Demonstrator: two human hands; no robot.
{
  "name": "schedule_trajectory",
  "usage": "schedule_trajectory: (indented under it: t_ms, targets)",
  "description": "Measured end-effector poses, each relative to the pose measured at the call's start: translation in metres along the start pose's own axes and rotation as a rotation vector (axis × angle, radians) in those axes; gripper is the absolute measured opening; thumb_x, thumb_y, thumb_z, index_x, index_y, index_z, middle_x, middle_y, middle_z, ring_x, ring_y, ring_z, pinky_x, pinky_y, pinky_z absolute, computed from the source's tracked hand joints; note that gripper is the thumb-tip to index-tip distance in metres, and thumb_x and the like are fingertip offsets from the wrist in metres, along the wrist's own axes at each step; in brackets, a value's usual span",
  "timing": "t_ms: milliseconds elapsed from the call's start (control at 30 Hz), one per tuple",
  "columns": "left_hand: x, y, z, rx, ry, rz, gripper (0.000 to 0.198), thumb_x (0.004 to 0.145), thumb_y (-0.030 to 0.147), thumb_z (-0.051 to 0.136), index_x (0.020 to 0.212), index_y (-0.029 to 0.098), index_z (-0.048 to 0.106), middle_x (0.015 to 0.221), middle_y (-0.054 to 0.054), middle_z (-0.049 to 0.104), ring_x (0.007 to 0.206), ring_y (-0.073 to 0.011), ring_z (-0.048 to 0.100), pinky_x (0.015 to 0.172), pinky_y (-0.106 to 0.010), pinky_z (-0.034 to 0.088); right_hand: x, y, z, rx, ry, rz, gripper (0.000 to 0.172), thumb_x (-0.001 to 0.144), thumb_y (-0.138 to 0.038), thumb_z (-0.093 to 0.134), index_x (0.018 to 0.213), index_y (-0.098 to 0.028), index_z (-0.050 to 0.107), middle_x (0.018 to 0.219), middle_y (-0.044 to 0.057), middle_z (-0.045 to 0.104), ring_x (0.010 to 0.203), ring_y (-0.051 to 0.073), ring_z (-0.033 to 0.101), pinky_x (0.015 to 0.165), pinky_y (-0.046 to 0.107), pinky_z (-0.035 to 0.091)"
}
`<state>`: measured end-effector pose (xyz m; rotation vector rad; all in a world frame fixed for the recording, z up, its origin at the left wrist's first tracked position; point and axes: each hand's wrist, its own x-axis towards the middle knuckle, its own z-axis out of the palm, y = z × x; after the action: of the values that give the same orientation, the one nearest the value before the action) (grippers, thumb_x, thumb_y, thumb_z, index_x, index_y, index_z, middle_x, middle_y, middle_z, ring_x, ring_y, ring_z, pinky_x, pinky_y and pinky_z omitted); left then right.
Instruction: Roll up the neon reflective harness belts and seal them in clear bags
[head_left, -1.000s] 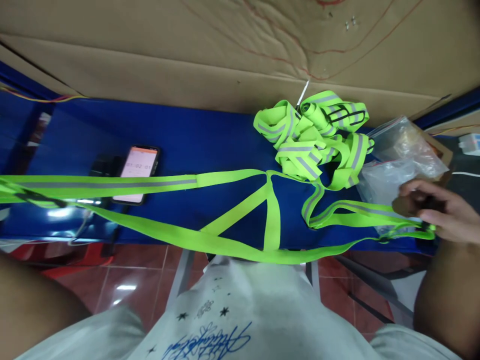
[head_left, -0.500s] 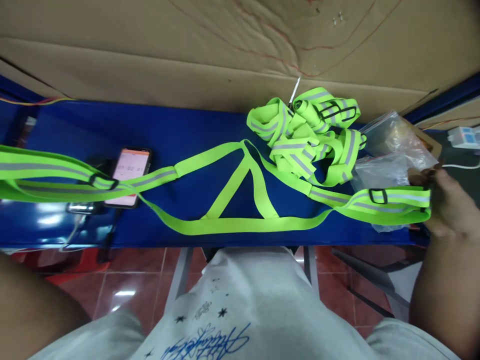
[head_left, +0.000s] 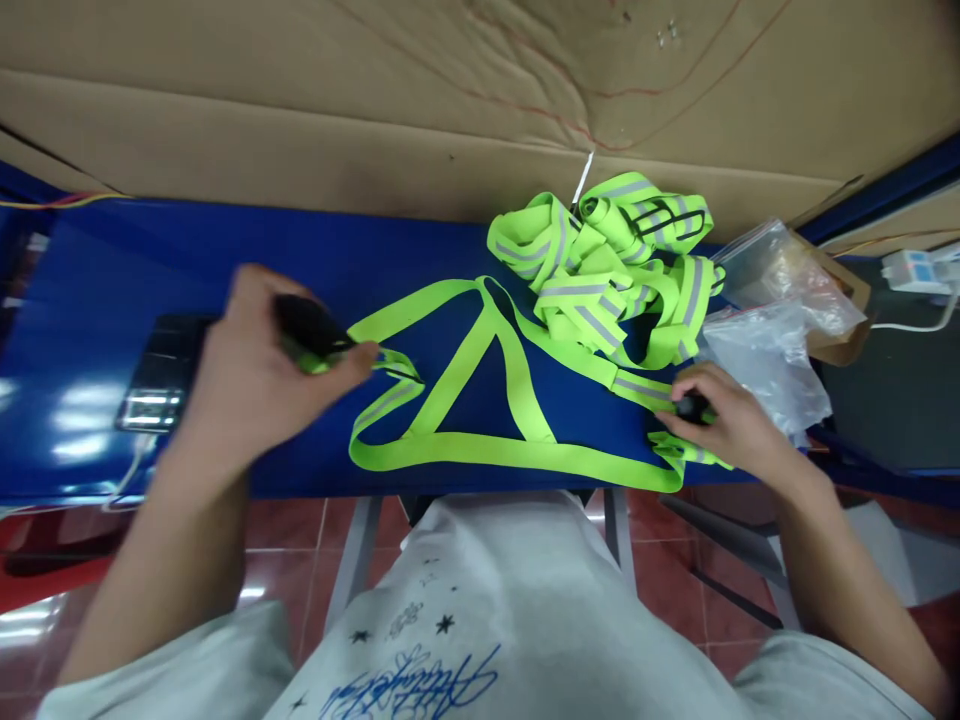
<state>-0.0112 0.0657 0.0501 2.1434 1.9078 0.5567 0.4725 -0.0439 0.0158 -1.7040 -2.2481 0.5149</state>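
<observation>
A neon-green reflective strap harness (head_left: 487, 445) lies spread on the blue table (head_left: 112, 260), forming a triangle in the middle. My left hand (head_left: 262, 375) is closed on the harness's left end, with a black piece showing in its fingers. My right hand (head_left: 724, 425) is closed on the right end, pinching a black buckle against the table's front edge. Both ends are folded in toward the centre.
A pile of more green reflective harnesses (head_left: 607, 265) lies behind the spread one. Clear plastic bags (head_left: 772, 320) sit at the right. A phone (head_left: 154, 380) lies at the left, partly behind my left hand. A cardboard sheet (head_left: 450, 110) stands along the back.
Both hands have come inward from the far sides, bringing the strap ends toward the middle. The harness is now much shorter across the table. My left hand has come into view.
</observation>
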Motion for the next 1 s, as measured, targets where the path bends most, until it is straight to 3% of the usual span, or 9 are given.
schedule_trajectory:
  t_ms: [100, 200, 300, 400, 567, 667, 767, 933, 1000]
  targets:
    - [0.008, 0.03, 0.029, 0.2, -0.155, 0.238, 0.047, 0.094, 0.049, 0.063, 0.121, 0.013, 0.05, 0.114, -0.012, 0.061, 0.106, -0.0285, 0.064, 0.1, -0.048, 0.051, -0.004, -0.017, 0.004, -0.345, 0.148, 0.033, 0.049, 0.1, -0.058, 0.062, 0.129, -0.018, 0.063, 0.133, 0.02, 0.065, 0.124, 0.037, 0.062, 0.1, 0.049, 0.045]
    - [0.017, 0.044, 0.058, 0.3, -0.261, 0.403, 0.038, 0.103, 0.039, 0.049, 0.126, 0.009, 0.049, 0.125, -0.018, 0.061, 0.12, -0.0348, 0.062, 0.105, -0.053, 0.046, -0.023, -0.04, 0.0, -0.586, 0.287, 0.226, 0.043, 0.104, -0.054, 0.057, 0.12, -0.016, 0.068, 0.116, 0.018, 0.073, 0.109, 0.036, 0.068, 0.09, 0.045, 0.043]
    - [0.019, 0.047, 0.083, 0.316, -0.261, 0.383, 0.051, 0.101, 0.042, 0.055, 0.139, 0.009, 0.047, 0.137, -0.024, 0.059, 0.127, -0.0415, 0.059, 0.106, -0.055, 0.042, -0.04, -0.062, 0.013, -0.674, 0.174, 0.327, 0.047, 0.104, -0.06, 0.055, 0.11, -0.016, 0.07, 0.096, 0.013, 0.075, 0.084, 0.029, 0.069, 0.077, 0.04, 0.039]
    - [0.011, 0.048, 0.093, 0.346, -0.192, 0.301, 0.069, 0.1, 0.052, 0.055, 0.152, 0.008, 0.04, 0.145, -0.029, 0.054, 0.131, -0.0481, 0.056, 0.108, -0.06, 0.038, -0.043, -0.074, 0.04, -0.718, 0.06, 0.321, 0.058, 0.101, -0.067, 0.053, 0.118, -0.013, 0.068, 0.097, 0.015, 0.076, 0.086, 0.031, 0.069, 0.077, 0.04, 0.041]
    - [-0.008, 0.047, 0.089, 0.383, -0.217, 0.139, 0.071, 0.104, 0.054, 0.045, 0.151, 0.002, 0.042, 0.134, -0.032, 0.059, 0.124, -0.0494, 0.059, 0.104, -0.059, 0.039, -0.035, -0.062, 0.062, -0.668, 0.016, 0.327, 0.045, 0.106, -0.048, 0.053, 0.131, -0.011, 0.063, 0.116, 0.019, 0.075, 0.103, 0.037, 0.071, 0.085, 0.046, 0.049]
    - [-0.012, 0.04, 0.089, 0.394, -0.266, 0.185, 0.055, 0.106, 0.044, 0.041, 0.141, 0.004, 0.051, 0.123, -0.028, 0.064, 0.113, -0.045, 0.064, 0.095, -0.052, 0.043, -0.036, -0.045, 0.053, -0.44, 0.029, 0.325, 0.037, 0.108, -0.041, 0.049, 0.129, -0.016, 0.065, 0.121, 0.015, 0.076, 0.109, 0.036, 0.073, 0.092, 0.049, 0.054]
    - [-0.01, 0.033, 0.081, 0.362, -0.251, 0.278, 0.04, 0.099, 0.036, 0.051, 0.129, 0.011, 0.056, 0.118, -0.021, 0.067, 0.108, -0.0403, 0.067, 0.095, -0.051, 0.044, -0.041, -0.035, 0.029, -0.221, 0.071, 0.334, 0.039, 0.107, -0.046, 0.049, 0.127, -0.02, 0.071, 0.12, 0.013, 0.078, 0.107, 0.037, 0.075, 0.089, 0.05, 0.058]
    - [0.0, 0.036, 0.031, 0.228, -0.265, 0.42, 0.042, 0.087, 0.035, 0.061, 0.123, 0.017, 0.05, 0.116, -0.015, 0.067, 0.107, -0.036, 0.067, 0.101, -0.053, 0.046, -0.051, -0.053, -0.018, -0.113, 0.208, 0.353, 0.041, 0.102, -0.051, 0.056, 0.143, -0.046, 0.064, 0.133, 0.002, 0.074, 0.117, 0.039, 0.073, 0.086, 0.055, 0.06]
    - [0.005, 0.042, 0.007, 0.097, -0.348, 0.478, 0.05, 0.084, 0.036, 0.063, 0.127, 0.019, 0.045, 0.111, -0.011, 0.067, 0.101, -0.0316, 0.067, 0.096, -0.049, 0.05, -0.051, -0.067, -0.026, -0.119, 0.21, 0.282, 0.044, 0.1, -0.055, 0.057, 0.144, -0.052, 0.062, 0.129, 0.0, 0.075, 0.12, 0.041, 0.07, 0.082, 0.055, 0.061]
